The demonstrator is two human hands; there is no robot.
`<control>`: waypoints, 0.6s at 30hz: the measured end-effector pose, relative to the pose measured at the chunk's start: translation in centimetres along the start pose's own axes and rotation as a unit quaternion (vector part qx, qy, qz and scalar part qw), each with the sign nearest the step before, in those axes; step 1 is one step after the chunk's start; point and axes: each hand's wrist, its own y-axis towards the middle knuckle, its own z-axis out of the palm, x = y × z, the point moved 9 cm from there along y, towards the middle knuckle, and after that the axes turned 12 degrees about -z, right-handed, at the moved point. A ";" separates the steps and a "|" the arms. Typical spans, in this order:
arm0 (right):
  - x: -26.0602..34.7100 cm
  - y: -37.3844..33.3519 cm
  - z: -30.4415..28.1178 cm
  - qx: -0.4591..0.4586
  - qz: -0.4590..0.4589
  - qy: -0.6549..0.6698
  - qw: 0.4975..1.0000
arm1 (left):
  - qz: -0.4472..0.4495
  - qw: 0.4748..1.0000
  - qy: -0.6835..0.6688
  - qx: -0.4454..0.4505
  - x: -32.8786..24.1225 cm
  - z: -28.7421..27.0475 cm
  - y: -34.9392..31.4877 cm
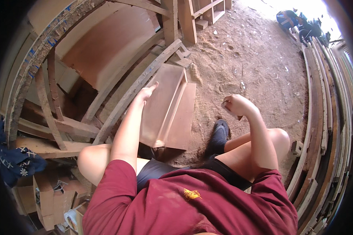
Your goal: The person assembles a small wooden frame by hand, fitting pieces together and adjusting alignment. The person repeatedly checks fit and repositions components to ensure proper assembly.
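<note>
A pale brown wooden panel point(159, 105) with a moulded strip along its right side leans in front of me, left of the middle. My left hand point(146, 94) grips its left edge, the thumb side lying over the face and the other fingers mostly hidden. Beside the moulding a second flat wooden board point(183, 117) slopes to the right. Away from the panel, above the sandy floor, my right hand point(239, 105) is curled closed. A small dark brownish edge shows at its fingers, too little to name.
A large curved wooden frame point(43, 51) with cross pieces fills the left. Long planks point(321, 117) are stacked along the right. Sawdust-like dirt covers the floor point(251, 55). Dark bags or bundles point(302, 25) lie at the far right; a patterned blue cloth point(21, 162) hangs at left.
</note>
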 end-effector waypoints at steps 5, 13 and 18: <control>0.7 -0.6 -2.2 -0.059 0.000 0.022 0.998 | -0.053 0.981 -0.184 -0.004 2.4 -1.8 -2.2; -0.8 -1.1 -3.6 -0.133 0.020 0.033 0.990 | -0.061 0.890 -0.447 -0.059 0.3 4.6 -9.4; -1.7 -0.9 -3.8 -0.151 0.023 0.036 0.988 | -0.063 0.832 -0.529 -0.152 2.1 6.9 -10.0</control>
